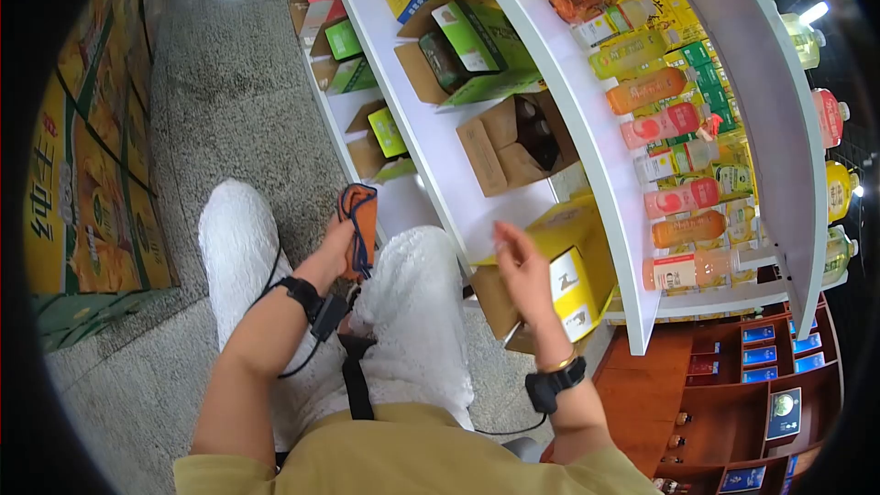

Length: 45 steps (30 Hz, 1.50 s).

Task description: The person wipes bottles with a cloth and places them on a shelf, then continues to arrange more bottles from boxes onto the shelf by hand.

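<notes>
My left hand (337,240) is closed round an orange cloth with dark blue edging (363,225), held between my knees; the fingers are partly behind it. My right hand (524,268) is open and holds nothing, its fingers stretched out over the lower shelf. It is right beside a yellow carton (596,261) with open brown flaps, overlapping it in this view. Just beyond stands an open brown cardboard box (495,165) with dark bottles inside.
A green carton (509,60) and smaller boxes sit farther along the white shelf (403,64). Bottled drinks (674,124) line the shelf above. Large printed cartons (101,192) are stacked on the left. A wooden cabinet (642,385) stands at the lower right.
</notes>
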Motion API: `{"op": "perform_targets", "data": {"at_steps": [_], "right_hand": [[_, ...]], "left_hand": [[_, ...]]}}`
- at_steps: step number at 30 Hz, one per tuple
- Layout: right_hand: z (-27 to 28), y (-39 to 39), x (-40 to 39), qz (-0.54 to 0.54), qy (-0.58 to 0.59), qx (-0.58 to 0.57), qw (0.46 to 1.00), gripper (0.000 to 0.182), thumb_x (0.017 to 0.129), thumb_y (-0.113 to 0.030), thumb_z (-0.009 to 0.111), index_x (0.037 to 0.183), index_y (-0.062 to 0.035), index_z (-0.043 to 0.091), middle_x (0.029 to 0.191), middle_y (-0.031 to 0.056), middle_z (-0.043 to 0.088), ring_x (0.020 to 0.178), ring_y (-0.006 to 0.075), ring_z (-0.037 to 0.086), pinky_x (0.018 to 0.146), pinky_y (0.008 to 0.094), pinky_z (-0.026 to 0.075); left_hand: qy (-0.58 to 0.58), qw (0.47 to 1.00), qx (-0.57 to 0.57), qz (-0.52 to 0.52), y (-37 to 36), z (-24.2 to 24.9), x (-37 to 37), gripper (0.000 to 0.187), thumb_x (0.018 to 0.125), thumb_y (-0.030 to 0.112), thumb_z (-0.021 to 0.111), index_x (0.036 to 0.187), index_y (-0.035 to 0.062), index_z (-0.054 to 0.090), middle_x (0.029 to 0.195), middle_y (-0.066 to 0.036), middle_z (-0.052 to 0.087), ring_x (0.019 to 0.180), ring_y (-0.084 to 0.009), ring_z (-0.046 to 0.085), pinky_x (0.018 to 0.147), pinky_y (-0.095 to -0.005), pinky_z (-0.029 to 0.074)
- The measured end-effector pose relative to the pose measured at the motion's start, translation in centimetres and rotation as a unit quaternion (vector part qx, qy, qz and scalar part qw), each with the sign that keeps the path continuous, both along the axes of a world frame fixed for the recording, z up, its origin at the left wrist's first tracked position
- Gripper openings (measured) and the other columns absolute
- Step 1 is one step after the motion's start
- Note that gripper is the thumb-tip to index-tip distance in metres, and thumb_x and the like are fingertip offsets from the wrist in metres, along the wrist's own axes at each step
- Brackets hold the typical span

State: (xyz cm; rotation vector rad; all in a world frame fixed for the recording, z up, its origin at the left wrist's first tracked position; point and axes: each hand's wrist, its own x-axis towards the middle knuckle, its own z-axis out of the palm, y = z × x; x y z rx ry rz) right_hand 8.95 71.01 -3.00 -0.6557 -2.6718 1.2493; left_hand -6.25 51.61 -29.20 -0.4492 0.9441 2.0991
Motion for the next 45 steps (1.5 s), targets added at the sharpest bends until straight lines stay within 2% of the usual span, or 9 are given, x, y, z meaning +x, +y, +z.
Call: {"op": "perform_targets", "data": {"at_steps": [11,17,24,29,32,35,36,39,45], "right_hand": [[-7.0,24.8,-22.4,-0.109,0.093,0.311,0.940,0.065,0.081,-0.016,0.068,0.142,-0.0041,0.050,0.132,0.0198,0.061,0.123,0.0346,0.058,0.105,0.0400,0.045],[-7.1,26.4,-26.1,-0.174,0.015,0.327,0.929,0.053,0.077,-0.021,0.070,0.125,-0.0002,0.063,0.120,0.0239,0.067,0.113,0.0416,0.063,0.099,0.0457,0.049],[-9.4,26.4,-24.7,-0.272,0.040,0.313,0.909,0.049,0.082,-0.020,0.068,0.125,0.0032,0.061,0.117,0.0197,0.067,0.110,0.0311,0.063,0.096,0.0401,0.047],[-10.4,30.0,-27.0,-0.179,0.015,0.107,0.978,0.059,0.077,-0.029,0.069,0.124,0.0065,0.063,0.123,0.0262,0.066,0.116,0.0428,0.061,0.098,0.0436,0.048],[-12.0,37.9,-27.9,0.020,-0.118,0.290,0.949,0.055,0.078,-0.031,0.066,0.117,0.0084,0.066,0.117,0.0304,0.067,0.114,0.0456,0.061,0.095,0.0445,0.048],[-13.8,36.6,-27.9,-0.046,-0.025,0.357,0.933,0.053,0.079,-0.033,0.065,0.111,0.0101,0.068,0.112,0.0327,0.068,0.113,0.0478,0.061,0.095,0.0458,0.048],[-10.8,28.9,-28.2,-0.242,0.047,0.179,0.952,0.057,0.079,-0.037,0.064,0.112,0.0093,0.068,0.113,0.0320,0.068,0.115,0.0464,0.061,0.097,0.0456,0.048],[-9.3,27.0,-28.0,-0.258,-0.004,0.152,0.954,0.084,0.080,-0.056,0.073,0.134,0.0062,0.057,0.139,0.0273,0.056,0.133,0.0397,0.051,0.108,0.0405,0.042],[-9.6,24.8,-27.1,-0.288,-0.012,0.254,0.923,0.085,0.076,-0.057,0.072,0.126,0.0115,0.060,0.131,0.0293,0.061,0.126,0.0431,0.056,0.104,0.0433,0.045]], "left_hand": [[-0.014,0.999,0.020,0.035,-0.9,5.1,-1.5,0.035,0.094,0.018,0.068,0.126,0.0114,0.056,0.106,-0.006,0.067,0.090,-0.0187,0.067,0.075,-0.0349,0.055],[-0.007,0.995,0.044,0.090,-0.7,3.6,-2.9,0.029,0.098,0.012,0.061,0.126,0.0126,0.053,0.104,-0.005,0.065,0.088,-0.0173,0.065,0.073,-0.0351,0.055],[-0.030,0.998,0.015,0.054,-1.3,4.5,-4.7,0.027,0.100,0.012,0.054,0.127,0.0130,0.051,0.103,-0.007,0.064,0.085,-0.0201,0.066,0.071,-0.0395,0.056],[-0.037,0.997,0.022,0.060,-1.4,5.3,-6.3,0.029,0.101,0.014,0.055,0.129,0.0146,0.050,0.105,-0.006,0.064,0.088,-0.0210,0.065,0.073,-0.0400,0.056],[-0.033,0.994,0.043,0.092,-1.2,5.7,-7.4,0.030,0.101,0.014,0.056,0.130,0.0154,0.050,0.106,-0.005,0.064,0.090,-0.0207,0.065,0.074,-0.0400,0.056],[-0.035,0.992,0.056,0.109,-1.0,6.5,-8.2,0.031,0.100,0.015,0.057,0.130,0.0158,0.050,0.107,-0.004,0.064,0.091,-0.0206,0.065,0.074,-0.0403,0.056],[-0.023,0.991,0.063,0.116,-1.0,6.5,-8.4,0.030,0.099,0.015,0.058,0.128,0.0160,0.050,0.105,-0.005,0.064,0.090,-0.0207,0.066,0.073,-0.0404,0.057],[-0.010,0.990,0.073,0.122,-0.4,5.8,-9.0,0.028,0.098,0.015,0.060,0.125,0.0161,0.052,0.101,-0.005,0.065,0.086,-0.0209,0.067,0.071,-0.0399,0.057],[-0.018,0.993,0.042,0.111,0.8,5.2,-10.1,0.024,0.098,0.017,0.057,0.122,0.0155,0.054,0.096,-0.004,0.067,0.082,-0.0198,0.068,0.068,-0.0370,0.058]]}}
